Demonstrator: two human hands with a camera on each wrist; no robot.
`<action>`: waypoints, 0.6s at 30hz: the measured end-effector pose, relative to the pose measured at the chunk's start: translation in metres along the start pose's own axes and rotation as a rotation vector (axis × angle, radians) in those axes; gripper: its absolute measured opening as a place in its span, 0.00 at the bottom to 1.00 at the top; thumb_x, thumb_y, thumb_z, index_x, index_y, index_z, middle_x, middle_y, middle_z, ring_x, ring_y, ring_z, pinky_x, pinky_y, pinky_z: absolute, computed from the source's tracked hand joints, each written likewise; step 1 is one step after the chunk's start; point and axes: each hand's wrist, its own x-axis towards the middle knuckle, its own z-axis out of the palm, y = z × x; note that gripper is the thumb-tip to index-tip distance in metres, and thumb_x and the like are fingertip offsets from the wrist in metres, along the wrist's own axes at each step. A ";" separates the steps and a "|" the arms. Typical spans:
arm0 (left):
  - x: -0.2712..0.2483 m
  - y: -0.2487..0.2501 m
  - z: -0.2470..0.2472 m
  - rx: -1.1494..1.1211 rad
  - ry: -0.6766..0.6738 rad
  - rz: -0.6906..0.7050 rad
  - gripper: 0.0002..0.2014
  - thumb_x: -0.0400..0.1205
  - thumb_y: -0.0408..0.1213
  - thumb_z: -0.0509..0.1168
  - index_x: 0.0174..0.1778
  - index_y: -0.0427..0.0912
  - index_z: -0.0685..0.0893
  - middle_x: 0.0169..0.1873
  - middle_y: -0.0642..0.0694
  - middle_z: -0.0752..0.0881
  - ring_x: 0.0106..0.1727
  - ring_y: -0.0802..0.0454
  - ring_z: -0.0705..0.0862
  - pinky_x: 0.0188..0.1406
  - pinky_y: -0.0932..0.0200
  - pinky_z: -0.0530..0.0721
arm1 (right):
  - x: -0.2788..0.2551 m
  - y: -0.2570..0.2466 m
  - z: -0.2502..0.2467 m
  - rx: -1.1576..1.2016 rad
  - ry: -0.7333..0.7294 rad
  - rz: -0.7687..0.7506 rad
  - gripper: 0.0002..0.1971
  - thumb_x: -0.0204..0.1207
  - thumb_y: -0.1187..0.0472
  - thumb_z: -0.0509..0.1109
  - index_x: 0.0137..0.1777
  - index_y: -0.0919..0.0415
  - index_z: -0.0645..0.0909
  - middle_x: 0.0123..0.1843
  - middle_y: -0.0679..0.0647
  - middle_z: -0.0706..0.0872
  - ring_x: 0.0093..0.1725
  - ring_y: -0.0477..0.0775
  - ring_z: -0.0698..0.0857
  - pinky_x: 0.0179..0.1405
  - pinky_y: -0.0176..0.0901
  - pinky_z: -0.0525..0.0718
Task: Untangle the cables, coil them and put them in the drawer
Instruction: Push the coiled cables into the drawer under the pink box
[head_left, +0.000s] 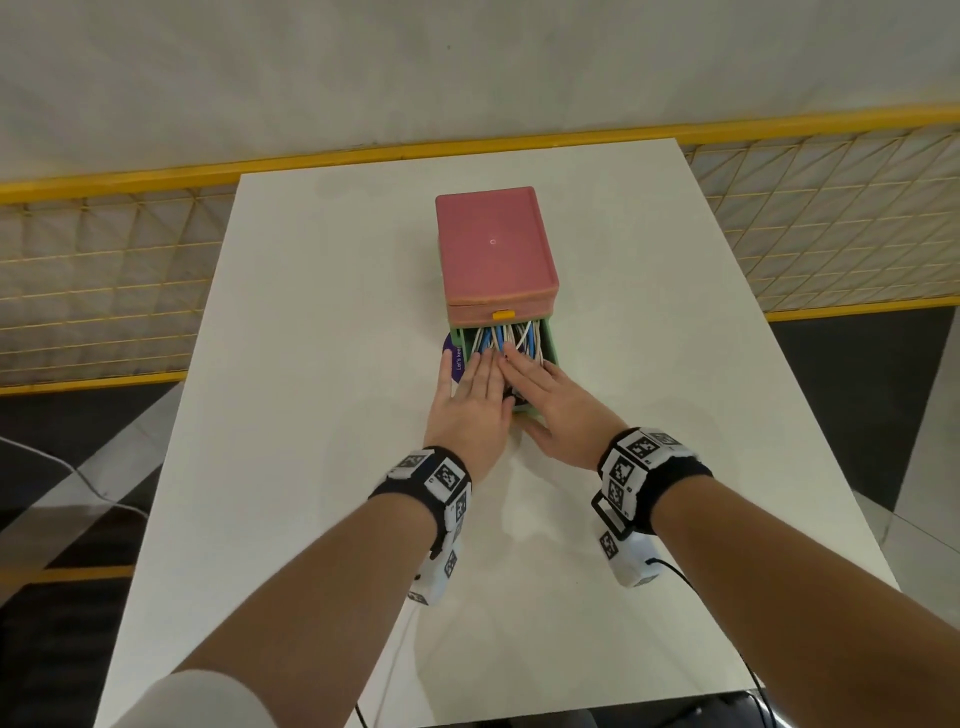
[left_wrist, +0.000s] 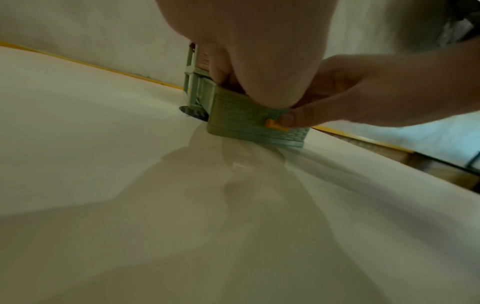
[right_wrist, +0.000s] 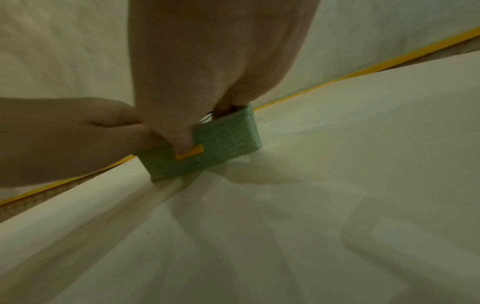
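A small drawer unit with a pink top (head_left: 493, 244) stands mid-table. Its green drawer (head_left: 550, 343) is pulled out toward me and holds white and blue cables (head_left: 506, 338). My left hand (head_left: 467, 400) and right hand (head_left: 545, 395) lie side by side on the cables, fingers straight, pressing down. In the left wrist view the drawer front (left_wrist: 241, 119) shows its yellow handle (left_wrist: 275, 125), with my right thumb (left_wrist: 288, 119) touching beside it. The right wrist view shows the same drawer front (right_wrist: 226, 139) and handle (right_wrist: 191, 154). The hands hide the near cables.
A purple disc (head_left: 449, 356) sticks out from under the unit's left side. The white table (head_left: 311, 364) is bounded at the back by a yellow mesh fence (head_left: 104, 291). A thin cable (head_left: 83, 478) trails on the floor at left.
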 end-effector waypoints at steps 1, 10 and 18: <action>-0.001 0.002 0.000 -0.039 0.032 -0.013 0.29 0.87 0.47 0.42 0.80 0.36 0.68 0.78 0.37 0.71 0.81 0.42 0.67 0.82 0.37 0.38 | 0.002 0.003 0.003 -0.028 -0.024 0.006 0.35 0.82 0.58 0.62 0.84 0.61 0.49 0.86 0.55 0.48 0.85 0.54 0.51 0.84 0.53 0.55; -0.004 -0.025 0.003 -0.827 0.027 -0.090 0.29 0.87 0.27 0.48 0.81 0.56 0.63 0.85 0.51 0.40 0.85 0.42 0.35 0.80 0.39 0.33 | 0.012 0.003 -0.001 -0.077 -0.174 0.066 0.34 0.84 0.55 0.58 0.83 0.57 0.43 0.85 0.50 0.41 0.85 0.57 0.46 0.84 0.55 0.49; 0.026 -0.044 -0.035 -0.713 0.522 -0.042 0.27 0.76 0.19 0.53 0.72 0.34 0.78 0.80 0.37 0.67 0.80 0.44 0.67 0.80 0.45 0.66 | 0.018 -0.004 -0.005 -0.237 -0.239 0.098 0.30 0.87 0.58 0.53 0.84 0.59 0.43 0.86 0.55 0.46 0.85 0.56 0.50 0.83 0.49 0.48</action>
